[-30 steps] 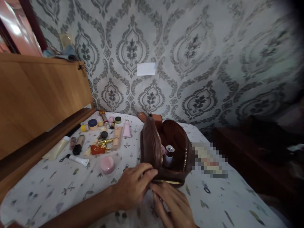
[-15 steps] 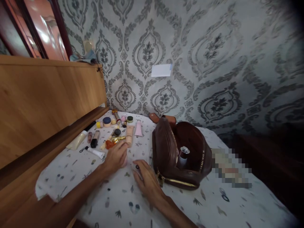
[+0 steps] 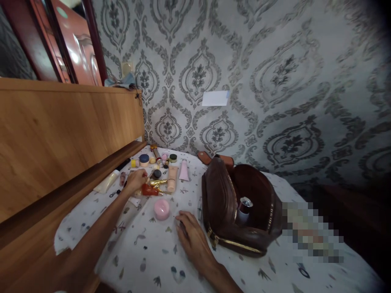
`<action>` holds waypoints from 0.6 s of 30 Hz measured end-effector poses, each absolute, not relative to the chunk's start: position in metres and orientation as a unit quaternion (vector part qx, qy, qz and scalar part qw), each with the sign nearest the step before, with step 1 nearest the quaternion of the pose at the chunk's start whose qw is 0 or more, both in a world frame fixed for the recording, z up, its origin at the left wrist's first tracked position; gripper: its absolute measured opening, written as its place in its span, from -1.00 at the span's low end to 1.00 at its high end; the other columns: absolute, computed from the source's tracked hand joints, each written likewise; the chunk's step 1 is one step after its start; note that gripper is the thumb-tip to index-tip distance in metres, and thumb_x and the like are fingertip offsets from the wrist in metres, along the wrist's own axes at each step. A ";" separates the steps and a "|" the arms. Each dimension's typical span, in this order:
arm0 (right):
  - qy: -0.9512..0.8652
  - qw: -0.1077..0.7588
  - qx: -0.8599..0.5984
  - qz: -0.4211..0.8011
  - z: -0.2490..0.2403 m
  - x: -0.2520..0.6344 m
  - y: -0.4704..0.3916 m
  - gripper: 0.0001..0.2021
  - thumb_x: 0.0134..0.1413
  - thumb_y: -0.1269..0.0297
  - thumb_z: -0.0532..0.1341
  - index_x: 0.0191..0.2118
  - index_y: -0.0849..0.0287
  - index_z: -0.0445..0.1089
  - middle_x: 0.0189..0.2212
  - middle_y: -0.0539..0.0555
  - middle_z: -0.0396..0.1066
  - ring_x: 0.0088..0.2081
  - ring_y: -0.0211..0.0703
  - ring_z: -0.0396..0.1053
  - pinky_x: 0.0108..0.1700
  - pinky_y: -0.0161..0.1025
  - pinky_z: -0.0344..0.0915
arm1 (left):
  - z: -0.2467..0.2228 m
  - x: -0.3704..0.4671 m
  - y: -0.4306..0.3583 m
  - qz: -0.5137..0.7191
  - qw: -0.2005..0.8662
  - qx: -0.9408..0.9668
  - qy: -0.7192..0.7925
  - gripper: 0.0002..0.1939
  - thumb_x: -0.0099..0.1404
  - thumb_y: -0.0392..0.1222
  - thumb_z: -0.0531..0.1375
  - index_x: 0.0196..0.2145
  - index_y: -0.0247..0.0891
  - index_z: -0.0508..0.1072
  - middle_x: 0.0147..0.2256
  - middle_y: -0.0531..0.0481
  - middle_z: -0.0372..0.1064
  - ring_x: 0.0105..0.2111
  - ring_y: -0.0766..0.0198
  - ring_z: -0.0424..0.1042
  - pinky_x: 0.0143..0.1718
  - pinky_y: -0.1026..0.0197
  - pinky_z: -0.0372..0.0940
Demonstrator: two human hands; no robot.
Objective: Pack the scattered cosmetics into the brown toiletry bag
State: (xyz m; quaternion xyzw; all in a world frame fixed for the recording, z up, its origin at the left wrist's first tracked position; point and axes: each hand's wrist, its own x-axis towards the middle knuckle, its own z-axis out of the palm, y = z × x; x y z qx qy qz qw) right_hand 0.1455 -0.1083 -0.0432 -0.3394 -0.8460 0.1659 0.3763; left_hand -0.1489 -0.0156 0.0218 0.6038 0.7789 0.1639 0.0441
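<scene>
My left hand [image 3: 136, 181] is over the left part of a group of cosmetics, fingers bent together beside a small black-topped jar [image 3: 157, 174]; whether it grips anything is hidden. An orange item [image 3: 149, 190] and a gold tube [image 3: 158, 182] lie just right of it. A round pink jar [image 3: 161, 209] stands alone nearer me. To its right, my right hand [image 3: 188, 232] rests low over the cloth, fingers curled, with a small dark thing partly visible at them. The open brown bag [image 3: 220, 199] stands right of that hand, a silver-capped bottle [image 3: 245, 206] inside.
Peach [image 3: 172, 178] and pink [image 3: 184, 170] tubes, a blue-lidded jar [image 3: 144, 160] and a cream tube [image 3: 107, 181] lie on the patterned cloth [image 3: 131, 252]. A wooden board [image 3: 70, 130] borders the left side. Behind is the wallpapered wall.
My left hand has moved left and away from the pink jar, which now shows fully. My right hand has stayed near the bag. The view has shifted slightly.
</scene>
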 end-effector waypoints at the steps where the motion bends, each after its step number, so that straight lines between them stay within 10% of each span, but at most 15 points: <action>1: -0.847 0.375 -0.339 0.166 -0.043 0.145 -0.109 -0.78 0.24 0.45 0.05 -0.07 0.17 0.37 -0.03 0.24 0.41 0.04 0.00 0.41 0.05 -0.02 0.42 | 0.020 -0.148 -0.012 0.150 0.052 0.600 0.784 -0.84 0.25 -0.24 0.19 -0.20 -0.27 0.50 -0.17 -0.10 0.52 -0.10 0.10 0.47 -0.14 0.16 0.30; 18: -0.858 0.335 -0.340 0.190 -0.046 0.148 -0.107 -0.78 0.23 0.47 0.03 -0.14 0.19 0.39 0.03 0.26 0.36 0.09 0.01 0.36 0.10 -0.04 0.36 | 0.008 -0.181 0.028 0.133 0.190 0.574 0.785 -0.68 0.36 -0.09 0.20 0.00 -0.30 0.41 -0.04 -0.11 0.41 -0.12 0.14 0.46 -0.12 0.00 0.42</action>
